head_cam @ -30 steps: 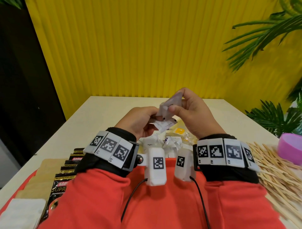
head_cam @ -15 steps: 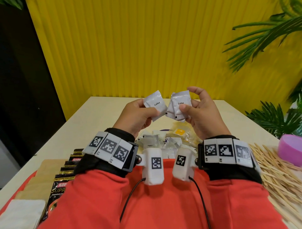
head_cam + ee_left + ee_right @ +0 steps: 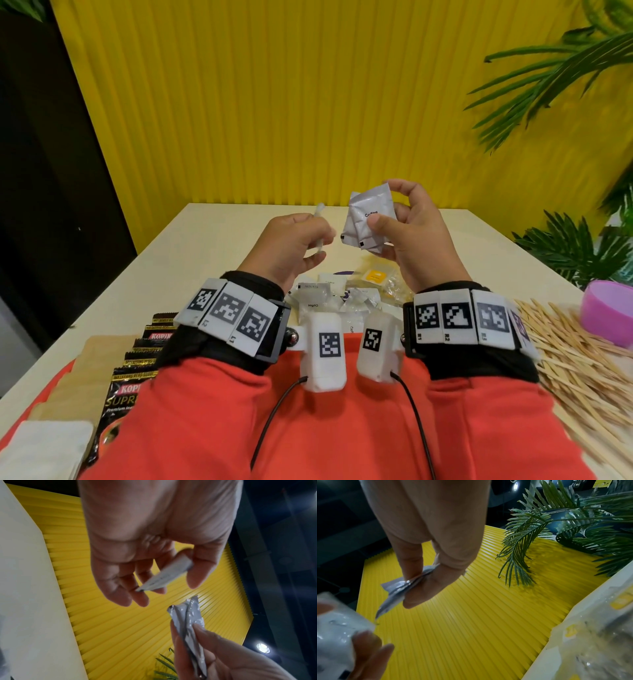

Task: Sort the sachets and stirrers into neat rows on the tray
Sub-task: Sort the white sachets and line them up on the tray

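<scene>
My right hand (image 3: 416, 236) pinches a small stack of coffee sachets (image 3: 368, 219); my left hand (image 3: 291, 246) pinches one more sachet (image 3: 320, 224). I judge I'm gathering them. Next, slide it squarely onto the stack.

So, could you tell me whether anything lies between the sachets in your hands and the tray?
Nothing solid does, but both forearms hide the tray beneath the white sachets in the right hand; the left hand pinches another.
</scene>
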A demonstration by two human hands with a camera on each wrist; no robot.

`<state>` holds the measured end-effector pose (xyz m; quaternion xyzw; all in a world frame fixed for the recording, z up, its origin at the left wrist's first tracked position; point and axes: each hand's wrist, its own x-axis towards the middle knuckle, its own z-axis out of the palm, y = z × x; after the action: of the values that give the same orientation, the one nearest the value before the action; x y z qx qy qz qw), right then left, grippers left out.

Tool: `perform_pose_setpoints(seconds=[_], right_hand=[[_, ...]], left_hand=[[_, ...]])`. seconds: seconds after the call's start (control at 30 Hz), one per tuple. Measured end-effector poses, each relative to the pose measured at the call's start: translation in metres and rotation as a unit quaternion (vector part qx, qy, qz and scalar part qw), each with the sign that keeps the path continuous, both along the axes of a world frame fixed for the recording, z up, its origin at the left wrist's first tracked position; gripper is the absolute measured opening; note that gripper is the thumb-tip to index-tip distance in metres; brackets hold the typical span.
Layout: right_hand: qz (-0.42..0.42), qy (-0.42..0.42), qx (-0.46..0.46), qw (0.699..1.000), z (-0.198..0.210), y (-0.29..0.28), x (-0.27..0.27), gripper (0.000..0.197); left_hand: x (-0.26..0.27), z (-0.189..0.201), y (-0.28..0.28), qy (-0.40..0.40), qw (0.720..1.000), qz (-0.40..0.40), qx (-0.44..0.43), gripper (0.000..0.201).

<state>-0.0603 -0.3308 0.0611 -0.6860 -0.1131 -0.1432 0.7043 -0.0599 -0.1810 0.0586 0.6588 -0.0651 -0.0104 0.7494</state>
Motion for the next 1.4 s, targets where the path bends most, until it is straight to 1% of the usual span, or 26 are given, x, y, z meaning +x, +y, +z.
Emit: perform_pose_setpoints(seconds=[0.07,0.17,0.23,0.3,0.43,0.5,0.57,0.67,0.77,0.87,0.93,1.0,1.07,1.1,1.13,1.17,1.2,1.23,1.27,1.3,1.4], right_hand=[[-0.014,-0.004,-0.012,1.000,0.000,0.000,-0.001,0.046],[-0.047,-0.020,-0.026,0.998,-0.002,-0.001,0.000,0.050],[-0.058,-0.030,-0.041,0.997,-0.003,-0.001,0.002,0.047],[-0.062,-0.030,-0.055,0.996,-0.004,0.000,0.004,0.045],[-0.100,-0.021,-0.026,0.994,-0.006,-0.001,0.007,0.052],[-0.097,-0.008,-0.012,0.995,-0.006,-0.003,0.008,0.053],[-0.063,0.005,-0.010,0.998,-0.006,0.000,0.008,0.044],[-0.013,0.022,-0.040,0.999,-0.006,0.011,0.005,0.029],[0.027,0.024,-0.041,0.998,-0.006,0.019,0.004,0.023],[0.068,0.031,-0.048,0.996,-0.004,0.025,0.001,0.024],[0.098,0.036,-0.068,0.992,-0.004,0.028,-0.001,0.026],[0.120,0.054,-0.116,0.984,-0.005,0.027,-0.003,0.031],[0.110,0.084,-0.207,0.969,-0.004,0.022,-0.005,0.033],[0.094,0.099,-0.265,0.954,-0.003,0.018,-0.005,0.031],[0.078,0.119,-0.331,0.933,-0.003,0.015,-0.005,0.032],[0.066,0.142,-0.402,0.902,-0.004,0.012,-0.005,0.037],[0.058,0.167,-0.469,0.865,-0.005,0.010,-0.005,0.042],[0.054,0.191,-0.519,0.831,-0.006,0.009,-0.006,0.044],[0.050,0.211,-0.549,0.807,-0.006,0.009,-0.007,0.046],[0.047,0.227,-0.565,0.792,-0.007,0.009,-0.008,0.048],[0.045,0.257,-0.590,0.764,-0.004,0.011,-0.012,0.050]], left_hand=[[0.001,0.000,0.000,-0.005,1.000,-0.010,-0.009,0.022],[0.000,0.000,0.000,-0.026,1.000,-0.016,-0.006,0.019],[0.003,-0.002,0.000,-0.045,0.999,0.010,0.012,0.026],[0.006,-0.004,0.000,-0.060,0.997,0.044,0.024,0.027],[0.012,-0.006,0.001,-0.059,0.991,0.119,0.020,0.035],[0.015,-0.008,0.004,-0.058,0.989,0.134,0.014,0.034],[0.014,-0.007,0.004,-0.049,0.993,0.110,0.004,0.030],[0.007,-0.003,-0.001,-0.052,0.999,0.000,-0.012,0.020],[0.003,-0.003,-0.002,-0.043,0.996,-0.073,-0.031,0.013],[0.004,-0.007,-0.001,-0.028,0.994,-0.109,-0.001,0.031],[0.003,-0.007,0.001,-0.017,0.993,-0.115,0.002,0.027],[0.003,-0.006,0.004,-0.003,0.995,-0.102,-0.009,0.027],[0.004,-0.004,0.009,0.000,0.998,-0.063,0.000,0.032],[0.006,-0.004,0.011,-0.002,0.999,-0.037,0.007,0.034],[0.008,-0.004,0.013,-0.003,1.000,-0.012,0.008,0.036],[0.009,-0.004,0.015,-0.005,1.000,0.009,0.008,0.037],[0.010,-0.004,0.017,-0.005,1.000,0.025,0.006,0.037],[0.011,-0.004,0.018,-0.005,0.999,0.037,0.002,0.037],[0.012,-0.004,0.020,-0.002,0.999,0.046,-0.003,0.037],[0.012,-0.003,0.021,0.000,0.999,0.051,-0.005,0.035],[0.012,-0.002,0.021,0.011,0.999,0.045,-0.001,0.027]])
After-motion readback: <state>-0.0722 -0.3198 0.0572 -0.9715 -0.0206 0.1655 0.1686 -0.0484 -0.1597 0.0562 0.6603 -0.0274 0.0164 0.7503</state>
